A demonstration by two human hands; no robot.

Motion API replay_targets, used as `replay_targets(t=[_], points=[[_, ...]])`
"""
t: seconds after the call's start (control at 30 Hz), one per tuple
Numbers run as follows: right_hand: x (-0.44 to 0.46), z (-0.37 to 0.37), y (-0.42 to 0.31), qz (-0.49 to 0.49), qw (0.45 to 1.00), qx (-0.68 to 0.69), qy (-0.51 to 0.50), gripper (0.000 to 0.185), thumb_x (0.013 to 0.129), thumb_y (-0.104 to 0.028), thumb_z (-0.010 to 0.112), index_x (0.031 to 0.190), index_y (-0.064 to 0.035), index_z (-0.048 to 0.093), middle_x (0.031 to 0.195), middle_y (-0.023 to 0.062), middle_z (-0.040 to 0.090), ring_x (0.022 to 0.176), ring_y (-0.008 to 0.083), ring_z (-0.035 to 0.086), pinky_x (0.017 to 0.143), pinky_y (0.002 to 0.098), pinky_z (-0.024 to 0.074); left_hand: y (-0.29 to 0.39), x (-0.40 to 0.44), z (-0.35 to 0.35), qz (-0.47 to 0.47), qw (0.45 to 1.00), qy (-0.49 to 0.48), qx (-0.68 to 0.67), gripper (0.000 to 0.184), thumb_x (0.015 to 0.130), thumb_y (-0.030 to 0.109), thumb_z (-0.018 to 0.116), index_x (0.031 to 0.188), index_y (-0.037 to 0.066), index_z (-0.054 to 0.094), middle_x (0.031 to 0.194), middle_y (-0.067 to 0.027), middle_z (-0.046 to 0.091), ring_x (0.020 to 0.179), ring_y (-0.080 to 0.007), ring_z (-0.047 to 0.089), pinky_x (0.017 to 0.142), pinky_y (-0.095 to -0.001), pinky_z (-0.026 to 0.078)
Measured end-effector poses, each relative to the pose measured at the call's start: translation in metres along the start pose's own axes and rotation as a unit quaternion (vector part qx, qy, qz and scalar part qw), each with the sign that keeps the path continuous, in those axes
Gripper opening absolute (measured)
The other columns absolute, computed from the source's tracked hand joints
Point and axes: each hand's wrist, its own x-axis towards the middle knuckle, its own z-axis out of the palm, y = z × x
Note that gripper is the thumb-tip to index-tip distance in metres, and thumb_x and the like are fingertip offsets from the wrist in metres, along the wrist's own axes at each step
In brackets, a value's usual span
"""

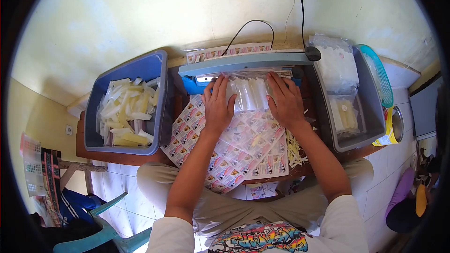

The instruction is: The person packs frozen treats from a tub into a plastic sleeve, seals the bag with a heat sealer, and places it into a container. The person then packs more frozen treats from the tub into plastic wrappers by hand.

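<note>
As palms face down, left hand (218, 105) and right hand (288, 104) touch the bag (250, 94), fingers apart from thumbs.

Looked like somebody's home doing double duty as a little packing workshop. Painted wall (117, 14) with a socket (69, 130) on it, white tiled floor (389, 159), a plastic chair (86, 241) off to one side. Then the work stuff: a long-armed sealer (243, 62) on a low wooden table (126, 158), printed label sheets (225, 159), plus tubs (161, 112) of wrapped sticks and filled bags (333, 68).
</note>
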Motion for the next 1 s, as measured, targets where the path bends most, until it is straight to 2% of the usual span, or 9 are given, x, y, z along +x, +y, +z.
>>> replay_targets(t=[0.23, 0.3, 0.43, 0.6, 0.73, 0.8, 0.93, 1.0], points=[[0.0, 0.003, 0.002, 0.021, 1.0, -0.013, 0.0, 0.07, 0.091, -0.02, 0.073, 0.158, -0.0066, 0.055, 0.164, 0.0054, 0.054, 0.126, 0.0289, 0.057, 0.105, 0.0453, 0.0473, -0.006, 0.0, 0.005, -0.025, 0.998, 0.012, -0.047, 0.073, 0.096, 0.025, 0.081, 0.16, 0.007, 0.051, 0.167, -0.0147, 0.049, 0.136, -0.0435, 0.048, 0.117, -0.0542, 0.035], [0.0, 0.004, 0.003, 0.023, 1.0, -0.018, 0.001, 0.071, 0.091, -0.019, 0.073, 0.158, -0.006, 0.055, 0.165, 0.0052, 0.053, 0.125, 0.0289, 0.057, 0.104, 0.0453, 0.0477, -0.006, 0.0, 0.007, -0.011, 0.998, 0.038, -0.041, 0.076, 0.092, 0.02, 0.086, 0.158, 0.003, 0.053, 0.163, -0.0196, 0.053, 0.133, -0.0415, 0.051, 0.119, -0.0495, 0.036], [-0.001, 0.004, 0.003, 0.029, 0.999, -0.029, -0.003, 0.072, 0.091, -0.02, 0.073, 0.158, -0.0056, 0.054, 0.165, 0.0055, 0.053, 0.125, 0.0288, 0.057, 0.103, 0.0452, 0.0482, -0.006, -0.002, 0.009, -0.006, 0.997, 0.055, -0.061, 0.077, 0.092, 0.022, 0.085, 0.159, 0.004, 0.052, 0.163, -0.015, 0.053, 0.134, -0.0426, 0.051, 0.117, -0.0533, 0.039], [0.0, 0.002, 0.003, 0.041, 0.998, -0.045, -0.005, 0.072, 0.09, -0.02, 0.074, 0.158, -0.0042, 0.054, 0.165, 0.0059, 0.052, 0.126, 0.029, 0.057, 0.104, 0.0453, 0.0491, -0.006, -0.006, 0.003, 0.008, 0.994, 0.104, -0.015, 0.074, 0.091, 0.028, 0.086, 0.155, 0.005, 0.057, 0.159, -0.0152, 0.057, 0.134, -0.0402, 0.055, 0.115, -0.0512, 0.041], [0.003, 0.002, 0.001, 0.04, 0.998, -0.039, 0.004, 0.07, 0.09, -0.019, 0.074, 0.155, -0.003, 0.057, 0.162, 0.0088, 0.056, 0.124, 0.0293, 0.059, 0.103, 0.0461, 0.0504, -0.008, -0.007, 0.005, 0.049, 0.994, 0.093, 0.036, 0.069, 0.093, 0.03, 0.085, 0.153, 0.006, 0.06, 0.157, -0.0151, 0.059, 0.134, -0.0389, 0.057, 0.114, -0.0506, 0.043], [0.006, -0.001, 0.0, 0.038, 0.997, 0.04, 0.048, 0.064, 0.089, -0.015, 0.076, 0.151, -0.0059, 0.061, 0.152, 0.0116, 0.062, 0.123, 0.0299, 0.06, 0.103, 0.0472, 0.0514, -0.009, -0.005, 0.008, 0.059, 0.993, 0.091, 0.034, 0.063, 0.095, 0.028, 0.082, 0.151, 0.007, 0.063, 0.155, -0.0141, 0.06, 0.136, -0.0378, 0.057, 0.113, -0.0498, 0.043], [0.02, -0.03, 0.007, 0.016, 0.992, 0.099, 0.079, 0.056, 0.09, -0.012, 0.076, 0.144, -0.0096, 0.066, 0.141, 0.0135, 0.065, 0.119, 0.0318, 0.063, 0.104, 0.0469, 0.0518, -0.008, -0.005, 0.008, 0.066, 0.993, 0.091, 0.047, 0.06, 0.097, 0.027, 0.08, 0.15, 0.007, 0.063, 0.155, -0.0132, 0.061, 0.139, -0.0367, 0.056, 0.114, -0.0487, 0.043], [0.037, -0.052, 0.011, -0.007, 0.975, 0.019, 0.221, 0.048, 0.091, -0.008, 0.075, 0.139, -0.0131, 0.07, 0.133, 0.0137, 0.067, 0.117, 0.0332, 0.065, 0.104, 0.0453, 0.0526, -0.009, -0.007, 0.011, 0.072, 0.994, 0.078, 0.035, 0.061, 0.097, 0.023, 0.08, 0.152, 0.008, 0.061, 0.158, -0.0134, 0.058, 0.144, -0.0366, 0.053, 0.116, -0.0505, 0.039]])
